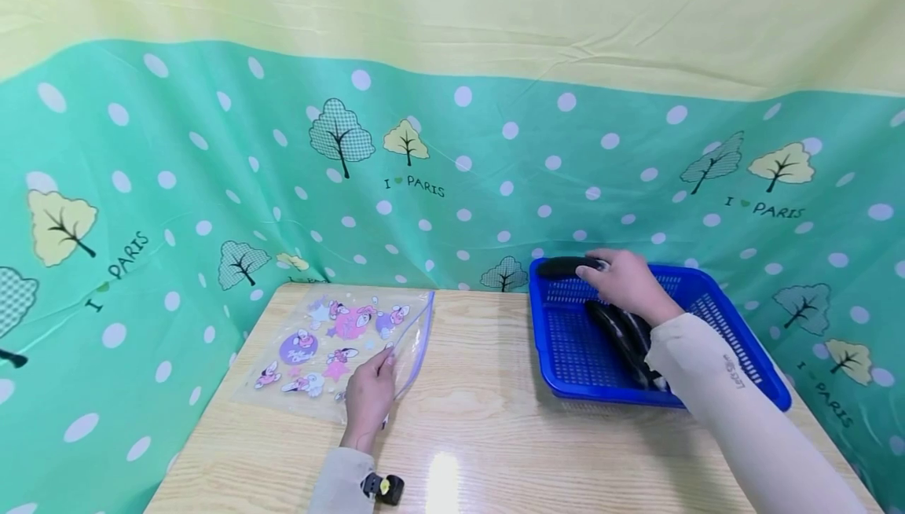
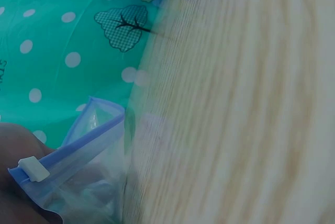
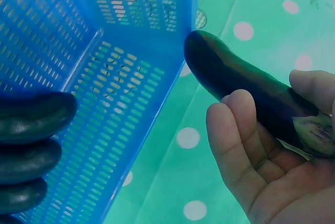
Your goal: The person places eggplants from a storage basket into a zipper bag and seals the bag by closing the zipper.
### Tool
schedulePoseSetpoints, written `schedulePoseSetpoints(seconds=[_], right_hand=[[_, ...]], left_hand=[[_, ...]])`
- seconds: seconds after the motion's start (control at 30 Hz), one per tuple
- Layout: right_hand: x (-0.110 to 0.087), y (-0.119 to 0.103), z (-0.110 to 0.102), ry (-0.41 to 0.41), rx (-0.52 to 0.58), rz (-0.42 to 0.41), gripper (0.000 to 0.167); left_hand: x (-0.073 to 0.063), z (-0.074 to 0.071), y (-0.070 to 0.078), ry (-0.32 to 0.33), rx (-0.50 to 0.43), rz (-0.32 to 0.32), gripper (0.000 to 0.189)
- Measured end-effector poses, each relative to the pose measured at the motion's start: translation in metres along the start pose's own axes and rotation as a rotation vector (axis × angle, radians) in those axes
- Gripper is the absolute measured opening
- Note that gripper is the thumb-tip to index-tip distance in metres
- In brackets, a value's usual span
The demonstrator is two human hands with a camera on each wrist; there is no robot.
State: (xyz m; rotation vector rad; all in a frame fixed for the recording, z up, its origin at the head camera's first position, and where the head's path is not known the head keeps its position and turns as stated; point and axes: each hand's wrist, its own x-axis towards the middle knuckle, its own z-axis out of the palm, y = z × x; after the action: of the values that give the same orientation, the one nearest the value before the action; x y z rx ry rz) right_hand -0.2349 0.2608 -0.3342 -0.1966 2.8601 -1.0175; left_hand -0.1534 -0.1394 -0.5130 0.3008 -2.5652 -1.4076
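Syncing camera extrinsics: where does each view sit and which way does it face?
Head: above the table, looking forward and down; both forearms, left hand on the zip bag, right hand gripping an eggplant at the blue basket.
Left wrist: low, along the tabletop; bag's slider, a bit of hand.
Right wrist: at the palm; fingers round the eggplant.
Shared: basket shows in all three.

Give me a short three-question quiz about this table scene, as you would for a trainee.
1. True or false: the right hand holds an eggplant at the blue basket.
2. What lies under the left hand? A) zip bag B) plate C) towel
3. Fill in: more eggplants lie inside the ____.

Key: 1 true; 2 A, the zip bag with cartoon stickers; 3 basket.
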Motion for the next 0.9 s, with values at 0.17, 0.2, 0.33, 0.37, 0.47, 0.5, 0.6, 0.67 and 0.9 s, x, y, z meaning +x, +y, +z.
schedulePoseSetpoints(seconds=[0.17,0.2,0.33,0.37,0.47,0.5,0.6,0.67,0.9], right_hand=[[-0.009,-0.007,0.01,0.0,0.009,0.003,0.063],[-0.011,-0.009,0.012,0.0,0.014,0.003,0.063],[-0.017,-0.013,0.022,0.001,0.035,-0.007,0.061],[-0.019,-0.015,0.025,-0.001,0.038,-0.011,0.06],[-0.023,-0.02,0.035,-0.016,0.033,-0.034,0.058],[-0.024,-0.022,0.038,-0.021,0.034,-0.041,0.057],[-0.029,-0.031,0.048,-0.025,0.021,-0.07,0.055],[-0.032,-0.038,0.055,-0.02,0.015,-0.085,0.054],[-0.044,-0.057,0.084,-0.012,0.051,-0.111,0.051]], left_hand=[[-0.001,0.0,0.0,0.0,-0.014,-0.008,0.032],[-0.001,0.0,0.0,0.001,-0.014,-0.01,0.032],[-0.001,0.001,0.001,0.003,-0.012,-0.004,0.032],[-0.001,0.001,0.001,0.002,-0.01,0.0,0.033],[-0.001,0.0,0.002,0.005,-0.004,0.013,0.032],[-0.001,0.0,0.002,0.005,-0.003,0.011,0.032],[-0.001,0.0,0.004,0.007,-0.005,0.011,0.033],[-0.001,0.0,0.004,0.006,-0.011,0.011,0.033],[-0.001,0.002,0.003,-0.001,-0.015,0.003,0.033]])
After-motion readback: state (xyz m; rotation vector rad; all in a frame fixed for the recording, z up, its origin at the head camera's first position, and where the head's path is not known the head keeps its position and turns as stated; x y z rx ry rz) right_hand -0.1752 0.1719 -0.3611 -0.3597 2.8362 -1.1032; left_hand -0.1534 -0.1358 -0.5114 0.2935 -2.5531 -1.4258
